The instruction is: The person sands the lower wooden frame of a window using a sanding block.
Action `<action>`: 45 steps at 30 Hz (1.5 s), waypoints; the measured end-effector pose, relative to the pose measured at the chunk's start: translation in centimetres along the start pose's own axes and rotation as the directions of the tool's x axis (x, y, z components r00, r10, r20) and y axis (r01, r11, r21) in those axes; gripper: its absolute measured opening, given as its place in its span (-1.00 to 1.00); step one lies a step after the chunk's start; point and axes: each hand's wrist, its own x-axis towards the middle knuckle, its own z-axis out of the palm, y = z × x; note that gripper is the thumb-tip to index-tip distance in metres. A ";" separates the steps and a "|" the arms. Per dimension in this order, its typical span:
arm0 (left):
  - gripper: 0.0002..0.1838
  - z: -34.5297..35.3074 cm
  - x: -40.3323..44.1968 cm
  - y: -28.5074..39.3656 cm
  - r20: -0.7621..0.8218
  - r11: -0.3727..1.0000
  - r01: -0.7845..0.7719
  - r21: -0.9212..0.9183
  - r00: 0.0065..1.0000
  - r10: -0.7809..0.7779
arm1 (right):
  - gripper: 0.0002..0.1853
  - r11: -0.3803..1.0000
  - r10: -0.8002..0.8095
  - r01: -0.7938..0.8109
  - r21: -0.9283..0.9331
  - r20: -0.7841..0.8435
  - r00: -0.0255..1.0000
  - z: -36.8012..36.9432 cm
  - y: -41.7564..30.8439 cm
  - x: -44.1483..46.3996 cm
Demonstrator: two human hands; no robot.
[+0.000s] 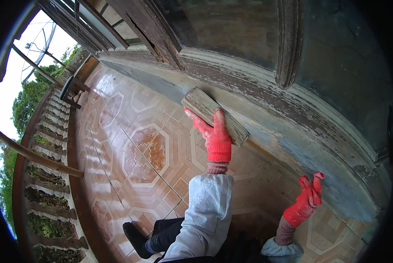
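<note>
My left hand (215, 139), in a red glove with pale smears, holds a long, worn greyish block (216, 115) with its fingers spread across it. The block lies against the low, pale band of the wall (266, 131), just above the tiled floor. To the right, my right hand (305, 202), also in a red glove, is beside the lower wall. Its fingers are apart and slightly bent, and nothing shows in them.
Weathered wooden frames (288, 44) with dark panels rise above the wall band. A patterned tile floor (174, 131) looks wet in places. A balustrade (51, 179) runs along the left, with a pole (38, 158) and a dark chair (67, 90). My foot (135, 239) is at the bottom.
</note>
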 end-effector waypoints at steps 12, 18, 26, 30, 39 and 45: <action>-0.05 -0.7 1.8 -2.5 0.050 0.914 0.264 -0.307 0.964 -0.262 | -0.61 0.862 -0.436 0.381 -0.335 -0.106 0.894 0.1 -3.2 1.0; -0.04 -0.4 0.4 1.9 0.018 0.997 -0.041 0.067 0.999 0.040 | -0.66 0.325 -0.661 0.403 -0.855 0.100 0.744 -5.1 0.9 2.9; -0.03 -0.6 0.9 2.1 0.053 0.996 0.066 -0.058 0.997 -0.063 | -0.87 0.397 -0.544 0.319 -0.860 0.059 0.837 -5.5 3.1 3.2; -0.03 -0.4 2.2 -1.6 0.002 0.988 0.072 -0.140 0.997 -0.073 | -0.90 0.443 -0.483 0.263 -0.857 0.019 0.875 -5.0 2.4 3.6; -0.04 -0.2 2.0 -0.6 -0.038 1.000 -0.021 -0.014 0.999 0.021 | -0.91 0.508 -0.470 0.251 -0.824 -0.021 0.882 -4.2 2.0 3.5; -0.02 -1.2 1.7 -2.1 0.087 0.854 0.359 -0.377 0.931 -0.353 | -0.87 0.472 -0.514 0.294 -0.832 0.011 0.858 -6.4 5.7 3.5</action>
